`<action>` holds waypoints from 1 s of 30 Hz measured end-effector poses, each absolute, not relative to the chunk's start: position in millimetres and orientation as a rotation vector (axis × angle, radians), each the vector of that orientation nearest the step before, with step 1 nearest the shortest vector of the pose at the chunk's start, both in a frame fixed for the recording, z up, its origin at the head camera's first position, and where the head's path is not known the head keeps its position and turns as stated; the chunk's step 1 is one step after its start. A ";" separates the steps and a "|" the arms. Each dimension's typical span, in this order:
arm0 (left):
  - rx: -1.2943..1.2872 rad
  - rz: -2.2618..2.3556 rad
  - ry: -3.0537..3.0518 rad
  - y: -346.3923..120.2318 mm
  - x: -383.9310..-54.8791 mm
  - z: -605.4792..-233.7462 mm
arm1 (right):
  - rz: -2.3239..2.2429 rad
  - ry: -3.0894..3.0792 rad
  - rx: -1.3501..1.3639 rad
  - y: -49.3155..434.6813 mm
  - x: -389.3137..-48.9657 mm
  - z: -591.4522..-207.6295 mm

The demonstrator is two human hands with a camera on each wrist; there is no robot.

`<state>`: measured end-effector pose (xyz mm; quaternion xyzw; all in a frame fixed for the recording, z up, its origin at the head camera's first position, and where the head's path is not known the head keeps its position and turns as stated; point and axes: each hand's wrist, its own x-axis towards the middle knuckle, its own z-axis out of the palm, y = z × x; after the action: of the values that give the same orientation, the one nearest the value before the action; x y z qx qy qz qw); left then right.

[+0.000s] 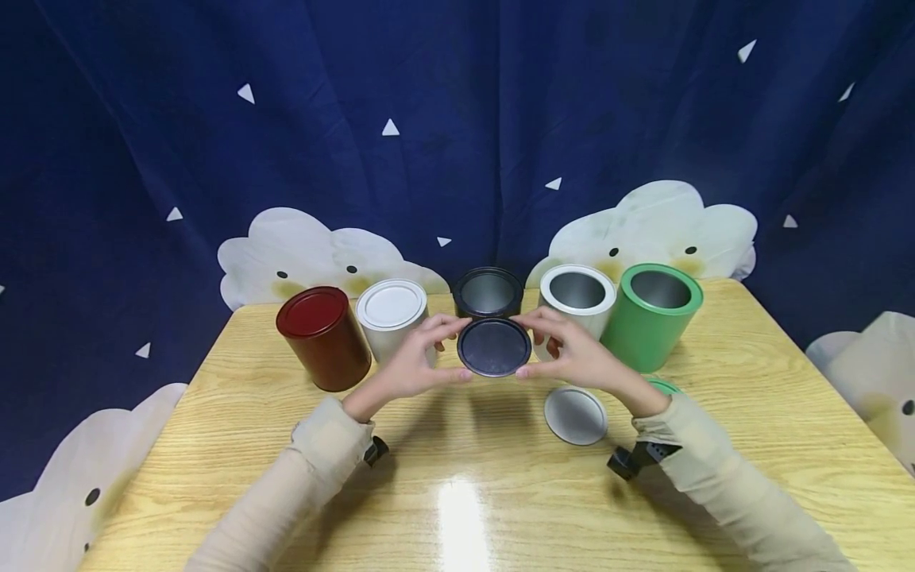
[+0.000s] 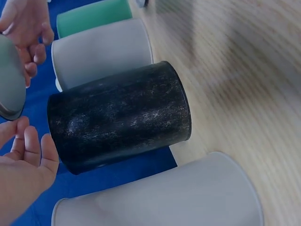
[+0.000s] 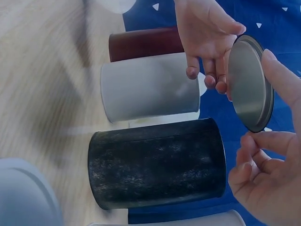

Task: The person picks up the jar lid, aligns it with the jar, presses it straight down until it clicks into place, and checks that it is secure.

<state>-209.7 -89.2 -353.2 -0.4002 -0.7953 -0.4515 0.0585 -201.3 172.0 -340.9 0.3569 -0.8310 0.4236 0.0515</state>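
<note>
Both hands hold a round black lid [image 1: 494, 348] between them, raised over the table in front of an open black can [image 2: 120, 117]. My left hand [image 1: 413, 367] pinches its left edge with thumb and fingertips. On the opposite edge, my right hand [image 1: 581, 359] has the same pinching grip. In the right wrist view the lid's bare metal underside [image 3: 249, 84] shows. The black can stands upright without a lid, and its grey inside is visible from the head view. Part of its front is hidden behind the lid and fingers.
Left of the black can stand a covered white can [image 1: 392, 306] and a covered dark red can [image 1: 329, 349]. To its right are an open white can [image 1: 593, 322] and an open green can [image 1: 643, 334]. A pale lid [image 1: 575, 415] lies on the table; a green lid [image 1: 663, 386] is partly behind the right forearm.
</note>
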 end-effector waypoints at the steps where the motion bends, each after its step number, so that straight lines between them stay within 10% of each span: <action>1: -1.202 -1.360 -2.414 -88.6 -209.7 -351.9 | 1.282 -2.532 1.083 171.7 -202.1 -339.5; 30: -1.129 -1.259 -2.490 -82.0 -235.4 -317.8 | 1.122 -2.592 1.012 171.7 -228.7 -308.0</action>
<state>-235.4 -82.0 -317.8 -0.3743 -0.8255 -0.4173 0.0657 -228.7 171.7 -308.0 0.3365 -0.8618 0.3730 0.0706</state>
